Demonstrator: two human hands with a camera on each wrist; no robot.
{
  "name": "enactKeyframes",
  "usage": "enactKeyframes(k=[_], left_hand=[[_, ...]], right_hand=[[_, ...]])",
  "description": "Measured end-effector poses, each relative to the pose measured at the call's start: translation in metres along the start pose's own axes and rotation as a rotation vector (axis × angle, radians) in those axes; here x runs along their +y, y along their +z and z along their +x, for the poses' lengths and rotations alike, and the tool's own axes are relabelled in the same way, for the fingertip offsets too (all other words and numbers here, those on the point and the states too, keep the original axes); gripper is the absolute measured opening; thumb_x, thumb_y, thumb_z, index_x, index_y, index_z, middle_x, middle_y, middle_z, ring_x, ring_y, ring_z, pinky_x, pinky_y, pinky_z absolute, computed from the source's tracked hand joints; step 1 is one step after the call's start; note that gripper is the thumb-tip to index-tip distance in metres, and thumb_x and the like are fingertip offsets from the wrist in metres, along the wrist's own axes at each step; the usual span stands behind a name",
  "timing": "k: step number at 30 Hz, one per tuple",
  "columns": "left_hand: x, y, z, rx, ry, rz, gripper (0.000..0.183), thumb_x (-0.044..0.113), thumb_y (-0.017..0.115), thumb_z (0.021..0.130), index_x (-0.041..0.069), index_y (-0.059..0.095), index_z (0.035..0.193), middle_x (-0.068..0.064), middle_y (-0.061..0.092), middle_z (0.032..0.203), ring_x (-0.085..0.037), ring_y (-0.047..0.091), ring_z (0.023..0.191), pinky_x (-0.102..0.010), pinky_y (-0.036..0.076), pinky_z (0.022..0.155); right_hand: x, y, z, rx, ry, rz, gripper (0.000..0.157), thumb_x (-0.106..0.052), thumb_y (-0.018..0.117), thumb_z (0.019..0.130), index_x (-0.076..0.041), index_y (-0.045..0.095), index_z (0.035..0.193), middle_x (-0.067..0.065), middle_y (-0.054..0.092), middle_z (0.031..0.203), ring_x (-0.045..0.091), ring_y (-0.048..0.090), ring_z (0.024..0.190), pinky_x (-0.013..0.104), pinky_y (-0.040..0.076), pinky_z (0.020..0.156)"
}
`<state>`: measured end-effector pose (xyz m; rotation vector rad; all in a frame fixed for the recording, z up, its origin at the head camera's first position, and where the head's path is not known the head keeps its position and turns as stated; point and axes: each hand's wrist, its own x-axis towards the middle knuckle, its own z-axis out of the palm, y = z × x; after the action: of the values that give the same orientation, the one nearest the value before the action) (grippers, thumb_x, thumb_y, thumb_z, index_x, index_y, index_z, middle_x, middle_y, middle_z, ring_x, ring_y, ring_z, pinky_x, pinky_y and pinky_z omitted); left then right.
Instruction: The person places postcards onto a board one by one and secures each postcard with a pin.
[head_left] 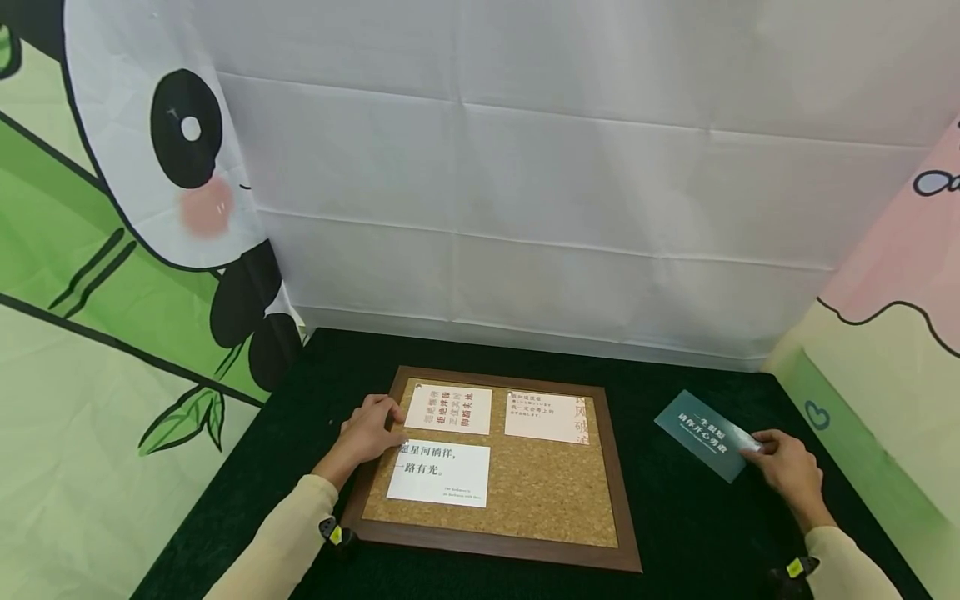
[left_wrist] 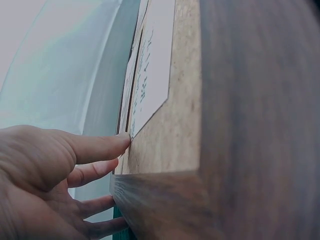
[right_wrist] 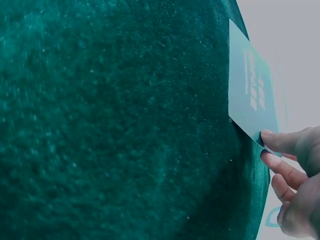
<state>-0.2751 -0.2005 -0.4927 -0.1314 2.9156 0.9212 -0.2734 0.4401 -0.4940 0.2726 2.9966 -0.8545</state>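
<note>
A framed cork board (head_left: 551, 492) lies on the table, bearing three cards. Two cards sit side by side along the top: a white card with reddish and grey characters (head_left: 448, 409) and a white card with red print at its right edge (head_left: 546, 416). Below the first lies a white card with dark lettering (head_left: 438, 474). My left hand (head_left: 367, 431) rests at the board's left side, its thumb on that lower card's upper left corner (left_wrist: 136, 131) and its other fingers extended. At the right, my right hand (head_left: 789, 469) pinches the corner of a teal card with white characters (head_left: 703, 435) between thumb and fingers.
The dark green cloth (head_left: 525, 348) covers the table. A white curtain (head_left: 570, 183) hangs behind it, and printed panels with a panda (head_left: 150, 167) and a pink shape (head_left: 900, 250) stand at the sides. The board's brown wooden frame (head_left: 487, 546) forms a raised border.
</note>
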Motion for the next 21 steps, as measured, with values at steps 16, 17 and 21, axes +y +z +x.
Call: enactKeyframes(k=[16, 17, 21], left_hand=[[0.0, 0.001, 0.001, 0.003, 0.004, 0.008, 0.021, 0.017, 0.076, 0.083, 0.012, 0.058, 0.092, -0.023, 0.035, 0.148, -0.044, 0.042, 0.124, -0.064, 0.029, 0.099], [-0.001, 0.001, 0.001, 0.003, 0.004, 0.008, 0.021, 0.017, 0.076, 0.083, 0.012, 0.058, 0.092, -0.022, 0.035, 0.148, -0.044, 0.042, 0.124, -0.064, 0.029, 0.1], [-0.001, 0.002, 0.001, 0.004, 0.002, 0.004, 0.021, 0.017, 0.076, 0.083, 0.012, 0.058, 0.092, -0.022, 0.035, 0.148, -0.044, 0.041, 0.124, -0.064, 0.028, 0.1]], right_hand=[[-0.01, -0.011, -0.003, 0.159, -0.096, -0.075, 0.031, -0.023, 0.052, 0.101, 0.0, 0.068, 0.114, 0.034, 0.062, 0.118, 0.041, 0.053, 0.092, 0.051, 0.028, 0.074], [-0.011, -0.012, -0.003, 0.168, -0.104, -0.086, 0.03, -0.022, 0.052, 0.101, 0.0, 0.069, 0.114, 0.034, 0.062, 0.118, 0.04, 0.053, 0.092, 0.048, 0.027, 0.073], [-0.014, -0.012, -0.004, 0.195, -0.125, -0.099, 0.027, -0.019, 0.053, 0.101, -0.001, 0.07, 0.111, 0.033, 0.063, 0.116, 0.04, 0.051, 0.093, 0.043, 0.022, 0.07]])
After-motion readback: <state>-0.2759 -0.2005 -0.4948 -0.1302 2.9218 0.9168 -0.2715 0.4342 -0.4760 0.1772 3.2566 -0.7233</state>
